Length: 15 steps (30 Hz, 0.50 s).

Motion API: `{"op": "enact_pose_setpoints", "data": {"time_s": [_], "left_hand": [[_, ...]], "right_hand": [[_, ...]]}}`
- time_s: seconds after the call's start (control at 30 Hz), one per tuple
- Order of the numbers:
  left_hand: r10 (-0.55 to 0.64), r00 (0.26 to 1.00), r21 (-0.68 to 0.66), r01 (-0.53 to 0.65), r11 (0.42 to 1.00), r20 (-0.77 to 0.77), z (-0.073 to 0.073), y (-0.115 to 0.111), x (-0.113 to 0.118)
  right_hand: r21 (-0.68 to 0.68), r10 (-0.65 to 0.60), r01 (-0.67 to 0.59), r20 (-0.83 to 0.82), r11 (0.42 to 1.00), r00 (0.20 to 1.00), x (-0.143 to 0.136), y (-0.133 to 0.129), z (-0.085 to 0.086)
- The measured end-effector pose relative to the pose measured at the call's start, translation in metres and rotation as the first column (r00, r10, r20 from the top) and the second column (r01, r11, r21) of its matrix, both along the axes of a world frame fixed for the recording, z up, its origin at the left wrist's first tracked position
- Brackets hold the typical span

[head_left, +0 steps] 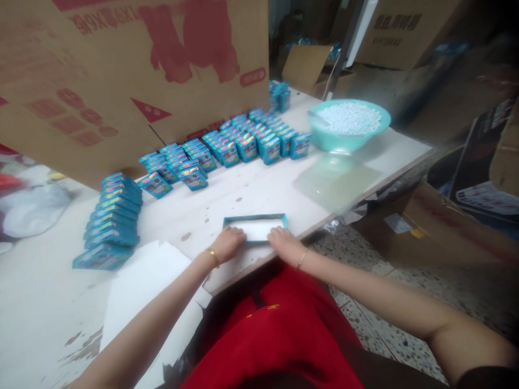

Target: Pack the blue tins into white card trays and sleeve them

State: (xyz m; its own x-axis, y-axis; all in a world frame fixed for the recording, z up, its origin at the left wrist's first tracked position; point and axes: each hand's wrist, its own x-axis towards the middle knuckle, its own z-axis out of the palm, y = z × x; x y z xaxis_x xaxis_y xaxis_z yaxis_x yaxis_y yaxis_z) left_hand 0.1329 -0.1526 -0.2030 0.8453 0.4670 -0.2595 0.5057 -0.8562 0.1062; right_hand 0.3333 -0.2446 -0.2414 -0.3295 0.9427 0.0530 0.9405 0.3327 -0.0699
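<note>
An open shallow tray [256,219] with blue edges and a white inside lies near the table's front edge. My left hand [230,243] has its curled fingers on the tray's near left side. On the near right side, my right hand [285,244] grips the rim in the same way. Beyond the tray stand rows of small blue packets [230,154], close together. Another leaning row of blue packets [115,216] is at the left.
A large cardboard box [133,70] stands behind the packets. The turquoise bowl [344,141] at the right holds many small white pieces. A clear flat sheet [334,181] lies before it. White paper [141,286] lies left, and open cartons [441,227] stand right.
</note>
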Motion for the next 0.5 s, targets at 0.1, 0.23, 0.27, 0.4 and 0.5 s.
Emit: {"op": "enact_pose_setpoints", "data": {"time_s": [0.1, 0.23, 0.27, 0.4, 0.5], "left_hand": [[0.013, 0.998, -0.068, -0.017, 0.998, -0.063, 0.009, 0.0, 0.005], [0.048, 0.988, -0.125, -0.067, 0.99, -0.149, 0.019, -0.012, 0.011], [0.061, 0.986, -0.121, -0.08, 0.989, -0.157, 0.02, -0.019, 0.013], [0.172, 0.971, -0.082, -0.187, 0.979, -0.165, 0.018, -0.05, 0.023], [0.203, 0.965, -0.094, -0.22, 0.971, -0.163, 0.017, -0.062, 0.029]], "right_hand": [[-0.136, 0.048, -0.045, 0.019, 0.99, 0.999, 0.004, 0.012, 0.007], [-0.11, 0.131, -0.131, -0.011, 0.985, 0.991, 0.013, 0.018, 0.011], [-0.045, 0.16, -0.163, -0.053, 0.986, 0.986, 0.017, 0.015, 0.009], [0.186, -0.041, 0.116, -0.368, 0.976, 0.929, 0.029, 0.004, 0.0], [-0.013, -0.336, 0.37, -0.452, 0.929, 0.826, 0.035, 0.01, -0.001]]}}
